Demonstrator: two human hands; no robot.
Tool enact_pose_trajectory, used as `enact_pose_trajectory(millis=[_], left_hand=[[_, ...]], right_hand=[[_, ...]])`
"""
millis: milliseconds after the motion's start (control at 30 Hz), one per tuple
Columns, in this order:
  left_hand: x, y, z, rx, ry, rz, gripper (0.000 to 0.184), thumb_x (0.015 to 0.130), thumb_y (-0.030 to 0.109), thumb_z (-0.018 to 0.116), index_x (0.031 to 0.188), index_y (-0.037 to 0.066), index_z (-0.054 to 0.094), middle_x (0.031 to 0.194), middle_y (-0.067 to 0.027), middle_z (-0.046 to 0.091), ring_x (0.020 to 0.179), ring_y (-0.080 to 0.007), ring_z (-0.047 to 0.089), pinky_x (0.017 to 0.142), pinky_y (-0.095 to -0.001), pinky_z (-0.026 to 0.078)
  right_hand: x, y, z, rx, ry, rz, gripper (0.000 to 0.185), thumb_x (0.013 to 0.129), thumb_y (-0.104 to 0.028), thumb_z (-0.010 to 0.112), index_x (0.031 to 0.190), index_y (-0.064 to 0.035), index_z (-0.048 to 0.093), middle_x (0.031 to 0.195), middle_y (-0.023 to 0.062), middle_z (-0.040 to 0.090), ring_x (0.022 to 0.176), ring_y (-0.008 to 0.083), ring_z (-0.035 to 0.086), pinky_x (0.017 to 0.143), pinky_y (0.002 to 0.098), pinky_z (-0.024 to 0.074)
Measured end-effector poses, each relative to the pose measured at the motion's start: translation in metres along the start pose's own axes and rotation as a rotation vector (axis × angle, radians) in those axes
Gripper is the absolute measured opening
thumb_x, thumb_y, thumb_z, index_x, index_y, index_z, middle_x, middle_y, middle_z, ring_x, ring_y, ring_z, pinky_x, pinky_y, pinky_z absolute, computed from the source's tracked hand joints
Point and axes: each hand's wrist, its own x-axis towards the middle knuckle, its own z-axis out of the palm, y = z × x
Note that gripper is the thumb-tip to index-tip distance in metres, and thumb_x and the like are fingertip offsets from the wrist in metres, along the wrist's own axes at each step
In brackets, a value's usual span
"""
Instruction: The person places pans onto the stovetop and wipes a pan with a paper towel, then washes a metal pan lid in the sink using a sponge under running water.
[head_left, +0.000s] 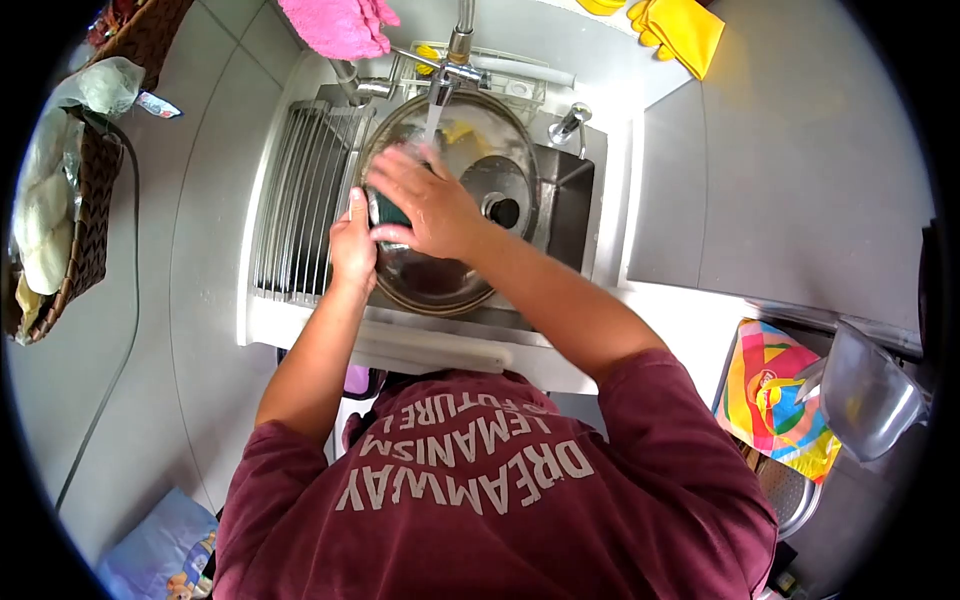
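A large round see-through lid [425,285] with a metal rim and a black knob [501,211] is held over the sink. My left hand [354,246] grips its left rim, thumb up along the edge. Spread over the lid's left part, my right hand [425,205] presses a dark green scouring pad [391,211] against the surface; its fingers are slightly blurred and cover much of the pad. Water runs from the faucet [441,90] onto the lid just beyond my right fingers. Something yellow shows through or on the lid's far part, not clear enough to name.
A metal drying rack [300,200] covers the sink's left side. A soap dispenser [568,122] stands at the back right. A pink cloth [340,25] and yellow gloves [685,35] lie beyond. Wicker baskets [95,200] are left; a metal pan [868,395] is right.
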Motion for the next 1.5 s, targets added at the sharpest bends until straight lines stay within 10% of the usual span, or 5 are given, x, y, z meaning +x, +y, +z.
enact_pose_trajectory(millis=[167,300,767,1167,1500], left_hand=[[-0.003,-0.003,-0.004,0.089,0.021,-0.098,0.045,0.092,0.043,0.055,0.091,-0.002,0.061,0.082,-0.0072,0.063,0.07,-0.0134,0.057,0.065,-0.0274,0.047],[-0.004,-0.007,-0.006,0.011,0.025,-0.14,0.042,0.093,0.039,0.054,0.091,-0.002,0.06,0.082,-0.0084,0.063,0.069,-0.0142,0.059,0.063,-0.0274,0.048],[-0.008,0.005,0.008,0.148,-0.007,-0.233,0.087,0.09,0.066,0.03,0.129,-0.012,0.037,0.124,-0.0195,0.05,0.112,-0.0266,0.052,0.093,-0.0393,0.044],[-0.004,-0.004,0.005,0.108,-0.031,0.018,0.049,0.097,0.044,0.044,0.089,-0.001,0.062,0.078,-0.0036,0.059,0.068,-0.0096,0.051,0.061,-0.0264,0.044],[-0.007,0.008,-0.025,-0.104,0.044,-0.152,0.055,0.094,0.047,0.045,0.11,-0.005,0.056,0.101,-0.013,0.063,0.089,-0.0216,0.063,0.078,-0.0345,0.052]], right_hand=[[0.008,0.064,-0.008,-0.385,0.139,0.587,0.047,0.078,-0.04,0.064,0.116,-0.0136,0.057,0.12,0.0126,0.056,0.11,0.0287,0.052,0.096,0.0487,0.0366],[0.012,0.027,0.01,-0.008,0.045,0.013,0.033,0.081,-0.026,0.064,0.108,-0.0106,0.056,0.104,0.0153,0.06,0.095,0.03,0.059,0.08,0.0417,0.0488],[0.023,0.023,0.008,-0.055,0.095,0.281,0.022,0.072,-0.023,0.067,0.088,-0.0091,0.062,0.092,0.0066,0.058,0.095,0.0253,0.056,0.078,0.0426,0.0457],[0.011,0.013,-0.008,0.091,-0.049,-0.148,0.036,0.078,-0.029,0.063,0.108,-0.0081,0.06,0.118,0.0157,0.056,0.116,0.0309,0.05,0.098,0.0475,0.0378],[-0.098,0.156,0.002,0.829,0.018,0.94,0.058,0.094,-0.032,0.042,0.143,-0.0038,0.028,0.142,0.0194,0.037,0.136,0.028,0.027,0.109,0.0329,0.0232]])
